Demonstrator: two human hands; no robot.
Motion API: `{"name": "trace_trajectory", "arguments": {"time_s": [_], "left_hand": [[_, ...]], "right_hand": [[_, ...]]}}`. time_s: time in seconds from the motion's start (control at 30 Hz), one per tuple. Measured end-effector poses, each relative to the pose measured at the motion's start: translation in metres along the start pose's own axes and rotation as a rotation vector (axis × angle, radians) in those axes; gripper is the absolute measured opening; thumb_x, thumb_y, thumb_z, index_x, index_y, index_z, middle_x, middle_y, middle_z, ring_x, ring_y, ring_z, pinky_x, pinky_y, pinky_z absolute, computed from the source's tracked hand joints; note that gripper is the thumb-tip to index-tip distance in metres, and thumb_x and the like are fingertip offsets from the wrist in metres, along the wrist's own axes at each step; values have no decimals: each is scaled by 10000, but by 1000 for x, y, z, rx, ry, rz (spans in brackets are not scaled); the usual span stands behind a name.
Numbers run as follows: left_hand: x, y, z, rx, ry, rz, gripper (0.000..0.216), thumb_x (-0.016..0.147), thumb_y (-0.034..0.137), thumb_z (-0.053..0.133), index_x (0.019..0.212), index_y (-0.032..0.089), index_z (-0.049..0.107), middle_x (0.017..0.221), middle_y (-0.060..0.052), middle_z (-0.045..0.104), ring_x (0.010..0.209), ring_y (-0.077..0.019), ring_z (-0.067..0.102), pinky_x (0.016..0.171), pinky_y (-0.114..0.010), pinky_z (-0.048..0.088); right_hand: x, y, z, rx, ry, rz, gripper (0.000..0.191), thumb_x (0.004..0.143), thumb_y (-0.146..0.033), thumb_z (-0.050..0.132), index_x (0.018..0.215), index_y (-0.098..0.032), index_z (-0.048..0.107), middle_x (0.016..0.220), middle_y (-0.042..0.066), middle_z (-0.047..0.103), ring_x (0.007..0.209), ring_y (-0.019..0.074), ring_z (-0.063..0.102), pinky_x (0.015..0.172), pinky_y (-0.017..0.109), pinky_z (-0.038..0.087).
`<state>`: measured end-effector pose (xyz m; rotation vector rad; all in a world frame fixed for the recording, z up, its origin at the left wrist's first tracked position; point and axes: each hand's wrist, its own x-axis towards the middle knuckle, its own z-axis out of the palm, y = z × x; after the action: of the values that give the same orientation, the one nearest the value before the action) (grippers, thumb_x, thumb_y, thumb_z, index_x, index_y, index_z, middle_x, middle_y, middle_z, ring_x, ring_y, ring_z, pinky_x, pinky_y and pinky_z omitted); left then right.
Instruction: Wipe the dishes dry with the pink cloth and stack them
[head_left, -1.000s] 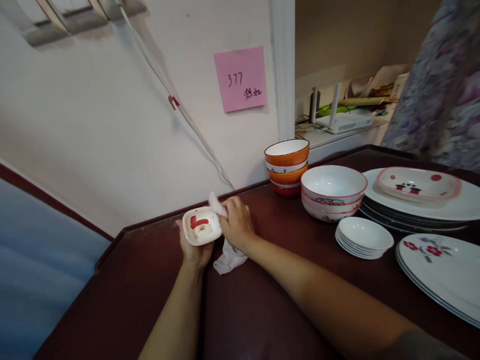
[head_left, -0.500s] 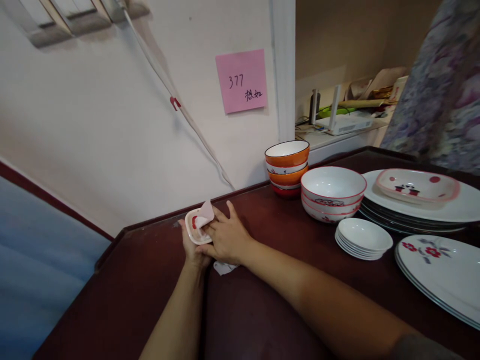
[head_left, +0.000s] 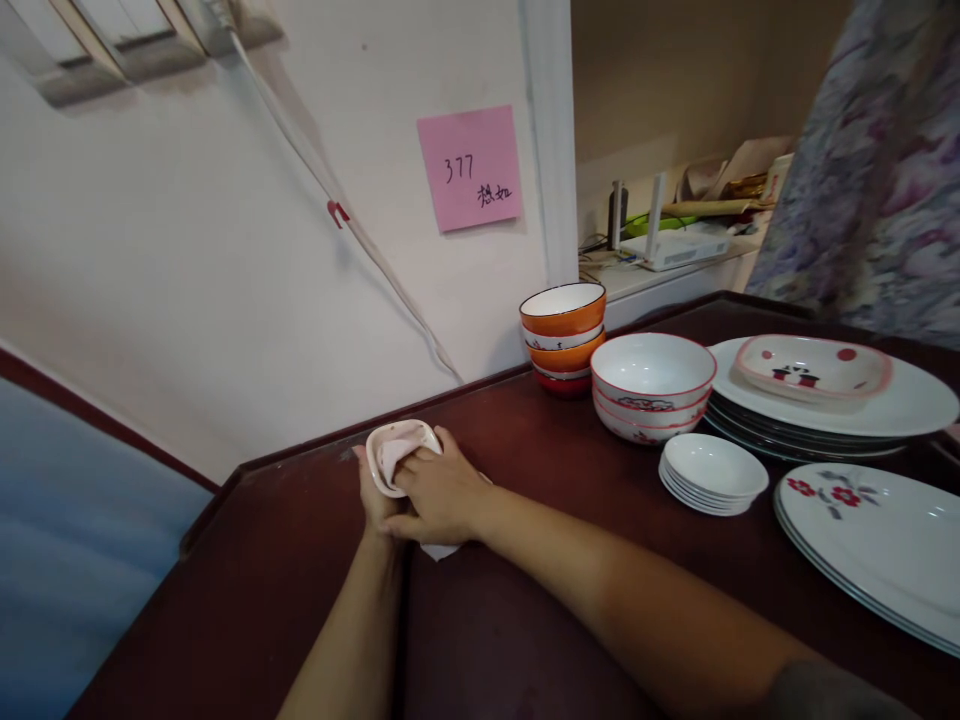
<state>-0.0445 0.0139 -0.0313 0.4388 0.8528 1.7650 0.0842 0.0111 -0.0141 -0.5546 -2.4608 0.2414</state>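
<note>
My left hand [head_left: 373, 500] grips a small white square dish [head_left: 401, 436] with a pink rim, holding it from below, tilted toward me above the dark wooden table [head_left: 300, 600]. My right hand [head_left: 439, 492] is closed on a white cloth [head_left: 391, 455] and presses it into the dish's hollow. The cloth covers the inside of the dish, and a corner of it hangs out below my right hand. Both hands are close together near the table's far left edge by the wall.
Stacked orange bowls [head_left: 562, 335] stand at the wall. Beside them sit white red-rimmed bowls [head_left: 651, 385], a stack of small saucers [head_left: 712, 472], large plates carrying a patterned dish [head_left: 814, 366], and flowered oval plates [head_left: 877, 545]. A person in flowered clothing [head_left: 877, 170] stands at the far right.
The right hand has moved from the dish's right edge onto it, pushing the cloth inside. The red pattern inside the dish is now covered.
</note>
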Motion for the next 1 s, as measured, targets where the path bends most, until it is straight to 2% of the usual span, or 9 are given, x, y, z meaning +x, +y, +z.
{"name": "trace_trajectory", "arguments": {"time_s": [0.17, 0.27, 0.33, 0.47, 0.6, 0.67, 0.73, 0.9, 1.0], "left_hand": [[-5, -2, 12, -22, 64, -37, 681, 915, 618, 257, 950, 104, 702, 845, -127, 731, 956, -257, 677, 937, -379, 476], [-2, 1, 8, -26, 102, -13, 683, 896, 643, 289, 879, 100, 702, 765, -120, 718, 885, -261, 689, 879, -375, 508], [-2, 1, 5, -32, 110, 19, 662, 872, 664, 339, 848, 111, 701, 712, -101, 703, 832, -257, 693, 837, -367, 525], [-6, 1, 3, -28, 66, 13, 627, 892, 627, 344, 874, 112, 702, 746, -102, 708, 770, -235, 693, 783, -354, 541], [-10, 5, -3, -82, 11, -11, 558, 896, 595, 380, 932, 138, 698, 854, -111, 728, 754, -237, 689, 734, -386, 558], [-10, 9, -8, -129, -47, -22, 555, 870, 625, 405, 974, 164, 695, 899, -119, 730, 778, -264, 687, 694, -422, 564], [-10, 12, -13, -154, -121, -69, 618, 844, 671, 398, 1045, 161, 682, 958, -156, 722, 835, -303, 684, 654, -438, 564], [-12, 14, -15, -158, -147, -115, 729, 821, 718, 371, 1176, 136, 629, 1028, -202, 702, 939, -329, 669, 663, -418, 562], [-11, 12, -12, -155, -123, -114, 694, 813, 710, 408, 1170, 161, 636, 1053, -180, 702, 937, -321, 670, 694, -432, 560]], "right_hand": [[3, 6, -3, -129, -77, 99, 704, 890, -637, 380, 1274, -70, 542, 1322, 214, 549, 1355, 357, 325, 1108, 649, -15], [7, -2, -7, -86, -94, 106, 591, 899, -563, 436, 1113, -50, 636, 1140, 211, 652, 1179, 346, 516, 1084, 602, 206], [9, -6, -7, 12, -52, 130, 433, 869, -458, 538, 1020, -69, 656, 1049, 182, 678, 1023, 314, 601, 948, 510, 404], [17, 4, 2, 553, 74, 273, 198, 766, -282, 655, 903, -139, 655, 884, 63, 690, 785, 207, 636, 690, 308, 485], [23, 30, 4, 1117, 385, 465, 225, 804, -310, 576, 952, -149, 630, 817, 9, 677, 734, 140, 610, 683, 254, 481], [22, 43, -2, 1030, 559, 560, 247, 805, -357, 563, 922, -148, 623, 822, 18, 670, 739, 143, 599, 690, 259, 472], [16, 51, -10, 785, 582, 637, 265, 824, -406, 542, 884, -159, 621, 824, 32, 665, 757, 162, 598, 702, 279, 459], [1, 53, -22, 70, 213, 688, 444, 850, -562, 505, 930, -151, 651, 998, 147, 665, 975, 295, 581, 855, 444, 407], [1, 41, -26, -119, 239, 551, 396, 876, -460, 529, 1123, -164, 616, 1139, 148, 629, 1087, 296, 528, 908, 449, 378]]}}
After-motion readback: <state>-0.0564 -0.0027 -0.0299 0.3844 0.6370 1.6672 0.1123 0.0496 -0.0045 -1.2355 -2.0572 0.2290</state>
